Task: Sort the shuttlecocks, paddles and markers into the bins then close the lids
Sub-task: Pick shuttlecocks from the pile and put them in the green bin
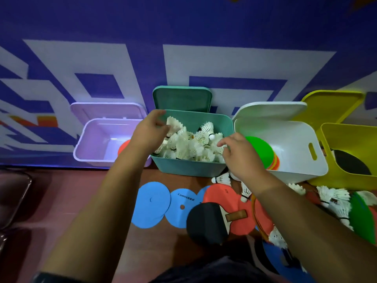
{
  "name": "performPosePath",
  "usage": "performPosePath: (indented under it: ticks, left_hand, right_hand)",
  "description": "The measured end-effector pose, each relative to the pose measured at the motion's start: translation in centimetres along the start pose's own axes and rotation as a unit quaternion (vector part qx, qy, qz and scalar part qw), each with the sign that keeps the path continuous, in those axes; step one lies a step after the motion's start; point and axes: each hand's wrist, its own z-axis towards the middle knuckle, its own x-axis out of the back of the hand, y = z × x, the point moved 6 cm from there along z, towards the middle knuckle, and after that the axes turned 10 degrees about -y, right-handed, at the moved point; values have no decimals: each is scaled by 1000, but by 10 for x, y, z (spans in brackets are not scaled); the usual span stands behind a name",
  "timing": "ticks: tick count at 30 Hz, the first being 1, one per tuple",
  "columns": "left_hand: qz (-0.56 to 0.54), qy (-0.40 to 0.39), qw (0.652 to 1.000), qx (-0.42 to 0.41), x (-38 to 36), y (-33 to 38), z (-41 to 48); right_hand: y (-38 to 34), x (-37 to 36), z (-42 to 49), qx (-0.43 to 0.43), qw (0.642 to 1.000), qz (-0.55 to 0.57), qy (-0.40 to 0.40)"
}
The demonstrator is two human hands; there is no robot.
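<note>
1. Teal plastic bin (187, 168) stands on the floor between three others against the purple and white wall (204, 27), with its teal lid (182, 99) raised behind it. It is heaped with white feathered shuttlecocks (195, 144).
2. The left hand (150, 132) hangs over the bin's left side. Its fingers are curled at the feathers of one shuttlecock, but whether they pinch it cannot be told.
3. The right hand (242, 158) is over the bin's near right corner, seen from the back with fingers bent down towards the heap. Its palm is hidden, so its grip cannot be told.
4. The lilac plastic bin (89, 144) on the left has its lid up and an orange disc (123, 147) inside.
5. The white plastic bin (295, 144), just right of the teal one, holds a green flat disc marker (258, 148) lying on orange ones.
6. The yellow plastic bin (334, 176) on the far right holds a black round paddle (350, 164).
7. On the reddish floor (81, 201) in front lie two blue flat disc markers (150, 205), overlapping.
8. Right of them a red paddle with a wooden handle (222, 195) and a black-faced paddle (206, 223) lie together, overlapping.
9. Loose shuttlecocks on the floor (222, 178) lie just before the teal bin, and more lie to the right.
</note>
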Motion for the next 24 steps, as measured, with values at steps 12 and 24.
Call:
performPosePath:
  ticks: [12, 24]
  left_hand:
    - [-67, -49, 994, 68, -37, -49, -1]
    - [-62, -168, 980, 85, -105, -37, -41]
  right_hand:
    - [4, -28, -1, -19, 998, 37, -55]
    - [5, -33, -25, -1, 995, 92, -41]
